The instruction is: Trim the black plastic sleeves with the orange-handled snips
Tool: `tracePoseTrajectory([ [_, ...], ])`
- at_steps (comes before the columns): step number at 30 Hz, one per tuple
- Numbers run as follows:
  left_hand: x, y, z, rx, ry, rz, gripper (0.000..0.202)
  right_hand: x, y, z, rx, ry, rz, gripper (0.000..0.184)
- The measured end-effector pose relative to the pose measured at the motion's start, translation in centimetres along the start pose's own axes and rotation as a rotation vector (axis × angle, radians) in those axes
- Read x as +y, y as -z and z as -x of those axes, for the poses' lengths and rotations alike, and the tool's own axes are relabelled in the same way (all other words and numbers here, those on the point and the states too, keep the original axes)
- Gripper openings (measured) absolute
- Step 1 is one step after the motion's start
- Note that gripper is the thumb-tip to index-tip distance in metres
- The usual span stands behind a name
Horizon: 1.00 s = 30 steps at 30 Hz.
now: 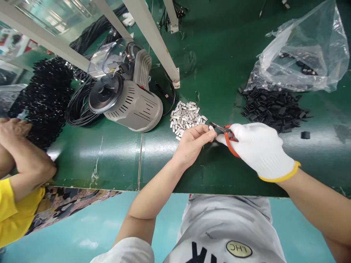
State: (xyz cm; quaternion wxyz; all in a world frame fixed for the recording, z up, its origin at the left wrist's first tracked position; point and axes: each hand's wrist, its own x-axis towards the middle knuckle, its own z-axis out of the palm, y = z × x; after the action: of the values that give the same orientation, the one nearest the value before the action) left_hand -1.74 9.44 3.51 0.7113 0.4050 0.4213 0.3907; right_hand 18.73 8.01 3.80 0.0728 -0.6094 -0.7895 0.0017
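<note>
My left hand point(194, 141) is bare and pinches a small silver metal piece point(211, 128) between its fingertips. My right hand point(260, 149), in a white glove with a yellow cuff, is closed round orange-handled pliers point(227, 136) whose jaws meet that piece. Just behind my left hand lies a pile of similar silver metal pieces point(186, 117) on the green table point(120, 157).
A grey machine with a round disc point(128, 100) stands left of the silver pile, with black cable coils point(79, 106) beside it. Black plastic parts point(274, 107) spill from a clear bag point(304, 54) at right. Another person's arms in a yellow sleeve point(19, 160) rest at far left.
</note>
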Motion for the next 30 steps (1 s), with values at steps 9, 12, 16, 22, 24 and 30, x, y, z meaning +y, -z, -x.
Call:
tracePoseTrajectory([
  [9, 0.8, 3.2, -1.0, 0.264, -0.437, -1.059, 0.012, 2.2, 3.3, -1.6, 0.045, -0.325, -0.163, 0.059],
  [12, 1.1, 4.9, -1.8, 0.391, -0.410, -1.455, 0.015, 2.2, 3.3, -1.7, -0.039, -0.319, -0.156, 0.059],
  [16, 0.7, 5.3, -2.3, 0.479, -0.428, -1.458, 0.017, 2.4, 2.7, -1.7, -0.048, -0.272, -0.093, 0.062],
  [22, 1.2, 1.2, -1.3, 0.263, -0.470, -0.670, 0.022, 2.2, 2.9, -1.0, -0.078, -0.160, 0.027, 0.063],
  [24, 1.6, -0.6, -1.1, 0.129, -0.361, -0.459, 0.035, 1.8, 3.2, -0.6, -0.059, -0.128, 0.060, 0.063],
  [30, 1.6, -3.0, -1.5, -0.033, -0.175, -0.170, 0.034, 0.5, 3.7, 2.0, -0.056, -0.082, 0.115, 0.054],
])
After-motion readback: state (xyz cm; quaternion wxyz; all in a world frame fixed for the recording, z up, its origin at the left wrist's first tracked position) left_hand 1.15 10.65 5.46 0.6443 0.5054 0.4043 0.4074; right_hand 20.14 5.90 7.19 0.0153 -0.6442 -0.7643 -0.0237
